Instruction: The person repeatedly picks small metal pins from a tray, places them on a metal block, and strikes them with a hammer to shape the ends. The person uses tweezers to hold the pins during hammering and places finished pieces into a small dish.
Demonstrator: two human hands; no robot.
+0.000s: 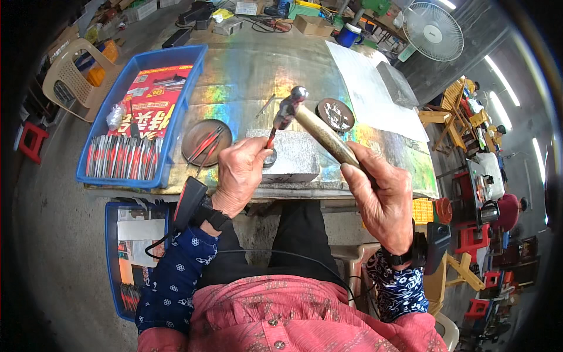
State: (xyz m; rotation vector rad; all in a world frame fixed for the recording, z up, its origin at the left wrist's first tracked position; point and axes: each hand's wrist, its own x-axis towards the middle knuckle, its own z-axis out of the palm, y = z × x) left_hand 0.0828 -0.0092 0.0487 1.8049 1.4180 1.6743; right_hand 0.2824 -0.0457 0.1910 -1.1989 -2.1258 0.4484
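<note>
My right hand (384, 196) is wrapped around the wooden handle of a hammer (324, 134). Its rounded metal head is raised over a pale metal block (296, 154) at the near edge of the table. Between thumb and fingers, my left hand (241, 171) pinches a slim red tool (271, 138), upright at the block's left side. The hammer head overlaps its upper end, so whether they touch I cannot tell. Just left, a round dish (199, 134) holds a few slim red-and-dark tools. Beyond the block, a dark dish (335, 124) contains small silvery pieces.
A blue tray (200, 61) at left holds a row of red-and-silver tools on red printed paper. Another blue tray (109, 258) sits lower left. White sheeting (358, 67) covers the table's far right, under a grey slab (396, 85). A fan (433, 33) stands beyond.
</note>
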